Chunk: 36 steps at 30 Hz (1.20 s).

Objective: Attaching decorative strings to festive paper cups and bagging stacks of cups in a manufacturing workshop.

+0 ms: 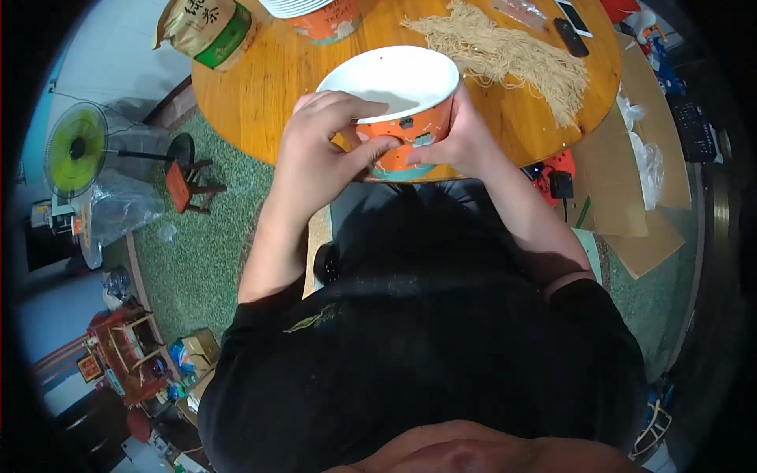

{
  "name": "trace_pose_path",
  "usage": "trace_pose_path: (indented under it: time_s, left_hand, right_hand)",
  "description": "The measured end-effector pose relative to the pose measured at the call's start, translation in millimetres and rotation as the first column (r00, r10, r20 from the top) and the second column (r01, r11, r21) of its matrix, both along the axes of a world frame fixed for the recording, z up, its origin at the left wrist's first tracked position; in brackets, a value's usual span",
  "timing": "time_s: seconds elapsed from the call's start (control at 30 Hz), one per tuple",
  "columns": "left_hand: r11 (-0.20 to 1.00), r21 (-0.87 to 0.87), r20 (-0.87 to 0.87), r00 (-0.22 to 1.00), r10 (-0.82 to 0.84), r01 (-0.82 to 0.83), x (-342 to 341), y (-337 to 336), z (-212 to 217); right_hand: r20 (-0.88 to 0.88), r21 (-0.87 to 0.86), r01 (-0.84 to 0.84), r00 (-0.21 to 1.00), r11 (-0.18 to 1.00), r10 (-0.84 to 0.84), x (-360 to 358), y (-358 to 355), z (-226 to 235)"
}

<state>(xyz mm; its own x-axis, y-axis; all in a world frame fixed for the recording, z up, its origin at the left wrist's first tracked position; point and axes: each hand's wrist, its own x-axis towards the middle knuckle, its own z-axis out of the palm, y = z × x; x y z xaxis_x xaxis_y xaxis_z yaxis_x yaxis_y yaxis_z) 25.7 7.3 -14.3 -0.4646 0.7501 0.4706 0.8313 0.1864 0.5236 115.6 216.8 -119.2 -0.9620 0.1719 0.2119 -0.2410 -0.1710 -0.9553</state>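
An orange paper bowl with a white inside (398, 94) sits between both hands at the near edge of the round wooden tabletop (252, 87), just in front of the person's body. The bowl stands roughly upright, with its open mouth facing up, and its lower part reaches the tabletop's edge; whether it rests on the wood or is lifted slightly I cannot tell.

The left hand (319, 150) comes in from the left side of the bowl, its fingers curled over the near rim and its thumb stretched across the orange wall, pressing on the small printed patch there. The right hand (461, 134) wraps the bowl's right side, fingers behind the wall and thumb on the front, meeting the left thumb near the same patch. Both hands are partly closed around the bowl, gripping it from opposite sides.

Beyond the bowl, a loose heap of pale dried noodles (505, 51) spreads over the right part of the tabletop, well apart from the hands. A second orange paper bowl (325, 22) stands at the far edge with a stack of white lids (292, 6) on top of it. A tan paper bag with a green label (206, 30) lies at the far left. Two phones (572, 27) lie beside the noodles at the far right.
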Motion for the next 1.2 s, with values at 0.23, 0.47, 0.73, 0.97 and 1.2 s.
trace_pose_path:
  time_s: [0.23, 0.47, 0.73, 0.97, 1.2]
  left_hand:
    - [0.993, -0.113, 0.026, 0.999, -0.028, 0.03, 6, -1, 9]
    - [0.985, -0.175, -0.156, 0.988, -0.017, -0.011, 9, 7, -24]
    - [0.976, -0.039, -0.31, 0.931, 0.191, -0.213, 16, 5, -50]
    - [0.97, 0.067, -0.36, 0.901, 0.243, -0.235, 21, 16, -47]
    - [0.979, 0.199, -0.275, 0.961, 0.012, 0.044, 49, 20, -52]
  right_hand:
    - [-0.066, 0.132, -0.013, 0.998, 0.991, 0.022, -7, -1, -4]
    - [-0.162, 0.646, 0.309, 0.949, 0.698, -0.271, 2, 9, -12]
    - [-0.081, 0.81, 0.428, 0.759, 0.402, -0.646, 59, 104, -30]
    - [-0.176, 0.936, 0.333, 0.725, 0.116, -0.665, 26, 146, -37]
    - [-0.197, 0.957, 0.285, 0.775, 0.054, -0.601, 13, 139, -41]
